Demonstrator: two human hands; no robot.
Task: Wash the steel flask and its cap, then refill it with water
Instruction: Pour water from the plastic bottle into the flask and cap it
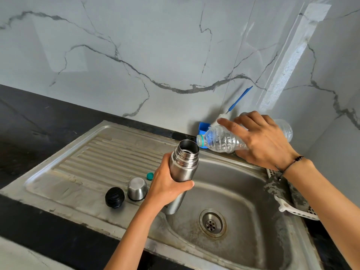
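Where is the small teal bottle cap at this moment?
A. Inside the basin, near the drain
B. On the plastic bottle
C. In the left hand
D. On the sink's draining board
D: the teal bottle cap lies on the ribbed draining board, beside the left hand, while the plastic bottle has an open mouth.

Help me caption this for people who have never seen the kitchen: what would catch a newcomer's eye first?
First, the two hands over the sink: the left hand grips an open steel flask, while the right hand tips a clear plastic bottle toward its mouth. Next, on the ribbed drainboard to the left, a black stopper, a steel cup cap and a small teal bottle cap.
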